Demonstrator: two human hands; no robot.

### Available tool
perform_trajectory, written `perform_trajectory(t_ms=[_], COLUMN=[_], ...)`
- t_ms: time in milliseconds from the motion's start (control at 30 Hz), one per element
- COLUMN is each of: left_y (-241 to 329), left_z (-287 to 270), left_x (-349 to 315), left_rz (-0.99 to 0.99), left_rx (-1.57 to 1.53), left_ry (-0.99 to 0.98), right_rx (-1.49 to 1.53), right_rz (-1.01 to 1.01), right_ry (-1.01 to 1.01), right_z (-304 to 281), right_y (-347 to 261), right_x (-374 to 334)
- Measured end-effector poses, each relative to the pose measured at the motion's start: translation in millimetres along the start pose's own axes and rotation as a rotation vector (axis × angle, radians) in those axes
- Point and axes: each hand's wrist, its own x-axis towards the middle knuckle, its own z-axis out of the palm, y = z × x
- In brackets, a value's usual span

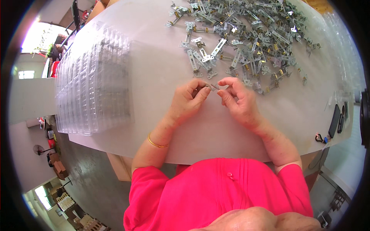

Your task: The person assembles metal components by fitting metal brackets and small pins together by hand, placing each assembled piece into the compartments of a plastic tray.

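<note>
Near the middle of the table, my left hand pinches a small metal part between thumb and fingertips. My right hand meets the part's other end with its thumb and curled fingers, the index finger arched a little above. Most of the part is covered by the fingertips, so its exact kind does not show. Just beyond both hands spreads a large heap of silver metal brackets, some with brass-coloured pieces.
Clear plastic trays are stacked on the left of the pale table. More clear plastic lies along the right edge. A dark flat object and a small blue-and-black item sit at the right.
</note>
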Motion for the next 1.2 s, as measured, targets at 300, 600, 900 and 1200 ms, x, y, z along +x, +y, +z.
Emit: perform_trajectory(t_ms=[300, 600, 900, 1200], left_y=[5.1, -7.8, 3.0, 3.1], left_z=[4.5, 0.2, -13.4, -7.0], left_x=[-5.2, -5.2, -0.3, -4.8], left_rz=[0.151, 0.535, -0.186, -0.119], left_rx=[0.23, 0.405, -0.464, -0.411], left_ry=[0.052, -0.06, -0.059, -0.066], right_rx=[0.033, -0.064, 0.134, 0.046], right_rz=[0.056, -0.312, 0.129, 0.068], right_ry=[-0.101, 0.19, -0.007, 0.008], right_z=[3.9, 10.2, 6.0, 7.7], right_y=[4.7, 6.7, 7.1, 9.1], right_x=[-2.4, 5.7, -3.5, -2.7])
